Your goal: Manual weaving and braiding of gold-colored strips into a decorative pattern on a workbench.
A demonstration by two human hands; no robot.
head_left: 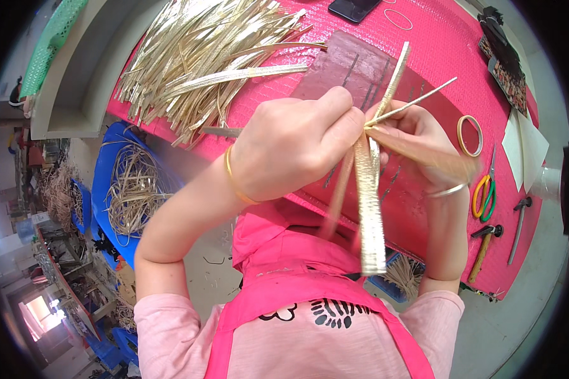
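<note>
Several shiny gold strips (371, 215) meet in a crossing or knot between my two hands, above the pink-covered table (259, 95). My left hand (303, 142) is closed, its thumb and fingers pinching the strips at the crossing. From the other side my right hand (417, 136) also pinches them, fingertips partly hidden behind the strips. One wide strip hangs down toward my apron, others stick up and to the right, and a few are blurred by motion. Under my hands lies a dark red mat (341, 63) with black marks. Left of it is a big pile of loose gold strips (202, 57).
On the right lie a roll of tape (478, 136), scissors (485, 197) with yellow and green handles, a wooden-handled hammer (480, 258) and another dark-headed tool (518, 232). A phone (354, 7) rests at the far edge. Blue basket (100, 180) with strips stands left, below the table.
</note>
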